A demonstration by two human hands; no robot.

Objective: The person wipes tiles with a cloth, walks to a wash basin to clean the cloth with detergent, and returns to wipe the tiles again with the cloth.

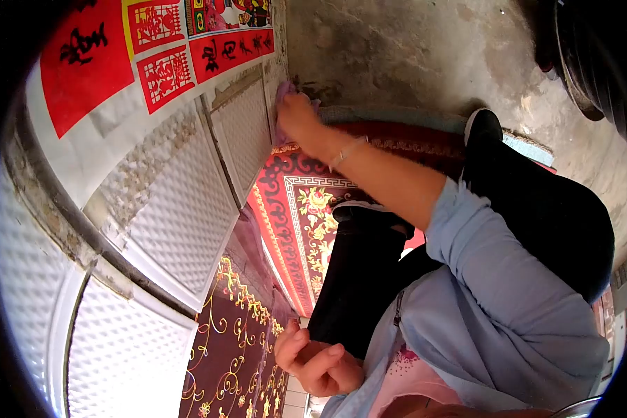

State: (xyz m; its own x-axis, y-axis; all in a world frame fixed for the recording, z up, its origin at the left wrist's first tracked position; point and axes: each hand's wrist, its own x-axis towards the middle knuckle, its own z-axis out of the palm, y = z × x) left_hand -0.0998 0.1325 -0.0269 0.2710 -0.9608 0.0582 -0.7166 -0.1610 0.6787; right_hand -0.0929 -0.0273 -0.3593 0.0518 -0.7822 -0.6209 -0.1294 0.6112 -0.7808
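Note:
My right hand point(304, 124), with a bracelet on the wrist, reaches out to the base of the tiled wall. Its fingers are closed on a crumpled purple cloth point(283, 94), which lies against the corner where a white textured tile point(242, 132) meets the floor. The palm side is hidden. Nearer my body, my left hand point(317, 359) hangs over a dark cloth with gold embroidery point(223, 341). Its fingers are loosely bent and apart, with nothing visible in them.
Red paper decorations point(87, 59) hang on the wall above the tiles. A red patterned rug point(317, 209) lies beneath my black shoes point(484, 129). Bare stained concrete floor point(390, 56) spreads beyond, with a dark ridged object point(595, 63) at the upper right.

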